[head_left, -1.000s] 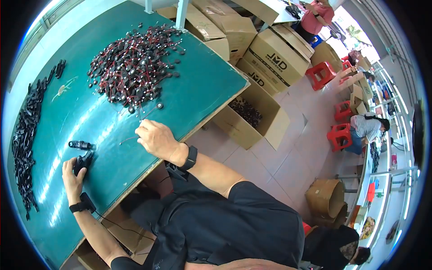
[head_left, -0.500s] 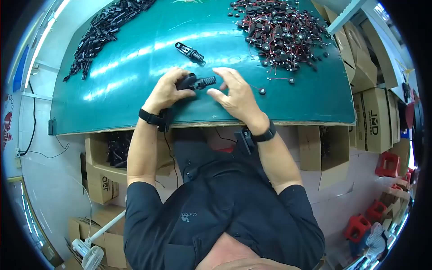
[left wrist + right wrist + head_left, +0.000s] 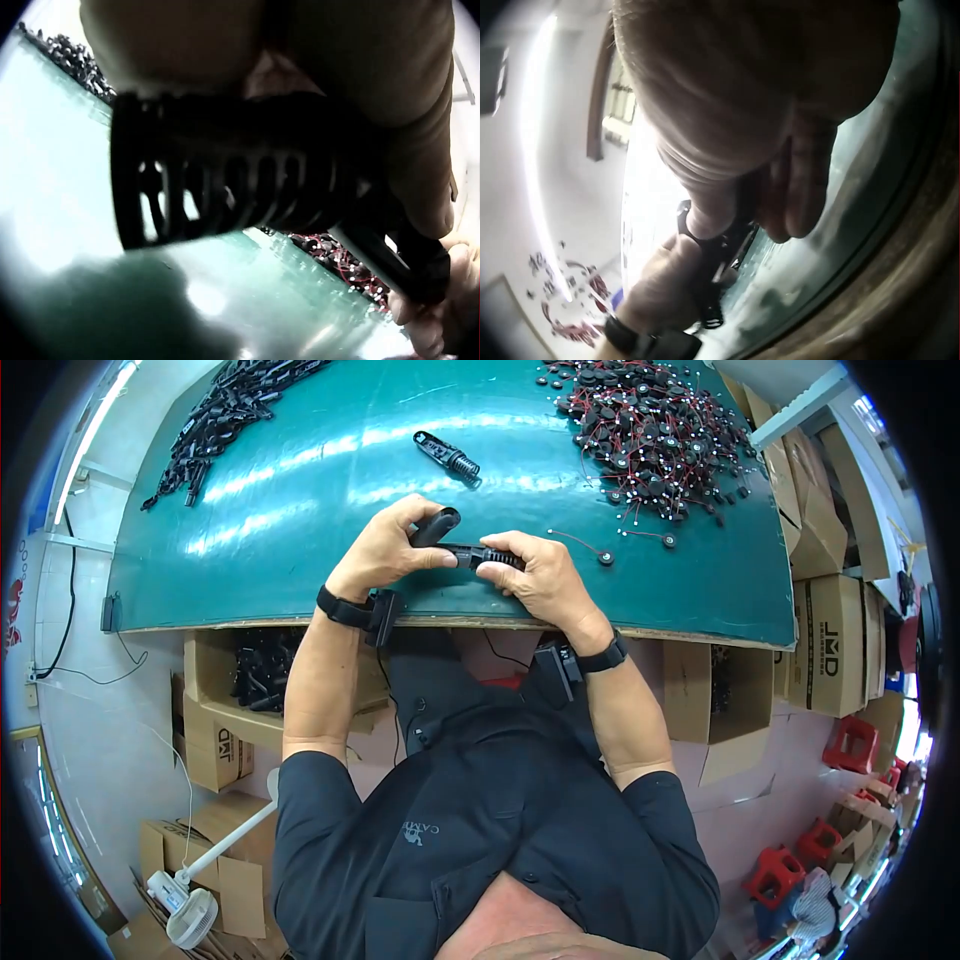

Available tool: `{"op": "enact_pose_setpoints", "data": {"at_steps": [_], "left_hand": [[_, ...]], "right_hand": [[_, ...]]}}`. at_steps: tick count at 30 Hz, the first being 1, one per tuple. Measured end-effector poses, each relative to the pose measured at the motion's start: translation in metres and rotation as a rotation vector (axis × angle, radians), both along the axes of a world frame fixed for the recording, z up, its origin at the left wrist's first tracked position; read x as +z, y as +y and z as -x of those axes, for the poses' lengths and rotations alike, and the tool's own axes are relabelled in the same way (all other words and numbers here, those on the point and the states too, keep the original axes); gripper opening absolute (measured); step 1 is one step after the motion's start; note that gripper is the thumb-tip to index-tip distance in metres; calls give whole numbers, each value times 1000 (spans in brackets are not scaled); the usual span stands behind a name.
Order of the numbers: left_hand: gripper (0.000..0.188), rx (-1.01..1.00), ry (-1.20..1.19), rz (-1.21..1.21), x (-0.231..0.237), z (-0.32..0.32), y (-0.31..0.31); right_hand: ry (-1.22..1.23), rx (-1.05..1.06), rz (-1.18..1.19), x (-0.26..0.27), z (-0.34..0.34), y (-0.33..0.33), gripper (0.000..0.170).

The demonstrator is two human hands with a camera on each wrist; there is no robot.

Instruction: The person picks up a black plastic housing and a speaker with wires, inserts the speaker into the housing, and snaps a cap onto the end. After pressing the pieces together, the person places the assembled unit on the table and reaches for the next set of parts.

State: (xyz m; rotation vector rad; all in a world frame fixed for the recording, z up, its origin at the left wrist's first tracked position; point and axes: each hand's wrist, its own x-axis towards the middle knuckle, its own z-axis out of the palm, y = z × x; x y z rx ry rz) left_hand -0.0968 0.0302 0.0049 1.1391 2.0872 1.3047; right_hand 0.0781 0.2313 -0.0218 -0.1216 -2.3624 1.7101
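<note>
My left hand [image 3: 390, 545] grips a black plastic casing [image 3: 435, 527] over the table's near side. In the left wrist view its slotted, hollow end [image 3: 232, 176] fills the middle, under the fingers. Between the hands runs a narrow black piece with a ribbed end [image 3: 500, 557]; my right hand [image 3: 545, 575] pinches that end between thumb and fingers. How the two black pieces join is hidden by the fingers. A similar ribbed black casing [image 3: 447, 457] lies farther back on the green table. Just right of my right hand lies a small black disc [image 3: 604, 557] with a red wire.
A heap of wired black discs [image 3: 660, 440] covers the table's back right. Many black plastic parts [image 3: 215, 435] lie along the back left. Below the table's front edge stand open cardboard boxes [image 3: 225, 700]. A metal post [image 3: 800, 405] rises at the right corner.
My right hand has come from beside the disc heap to the black piece and now pinches its ribbed end. The left hand has kept its casing. The head view has swung round to face the table.
</note>
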Motion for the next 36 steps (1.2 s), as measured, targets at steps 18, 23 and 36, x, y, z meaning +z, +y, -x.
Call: {"op": "enact_pose_setpoints", "data": {"at_steps": [18,23,36], "left_hand": [[53,281,345,292,-8,35,20],[55,1,844,-29,25,-19,29],[46,-36,416,95,10,-73,12]], "right_hand": [[56,-288,2,-10,-19,9,28],[-2,-256,149,-7,-25,9,28],[116,-698,-787,-2,-75,66,25]]}}
